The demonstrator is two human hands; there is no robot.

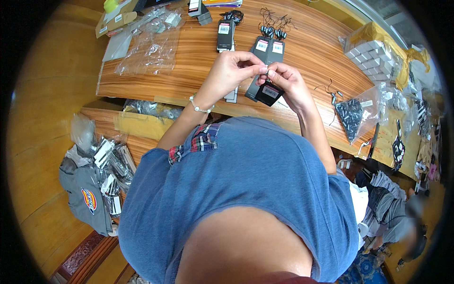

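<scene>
Both my hands meet over the desk, fingertips pinched together. My left hand [236,70] is closed at the fingertips on something small, mostly hidden by the fingers. Against it, the fingers of my right hand [287,84] are closed at the top of a black hang tag [269,93] with a printed face. Behind and under the hands lie two stacks of dark hang tags [277,57] with white stickers, side by side. Black tag strings [273,32] with small plastic ends fan out from their far ends.
Another dark tag stack [225,38] lies further left, near clear plastic bags [153,47]. At right are a bag of black string fasteners [350,116], loose fasteners [335,98] and a wrapped bundle of small white boxes [371,54]. Packaged goods [113,161] lie lower left.
</scene>
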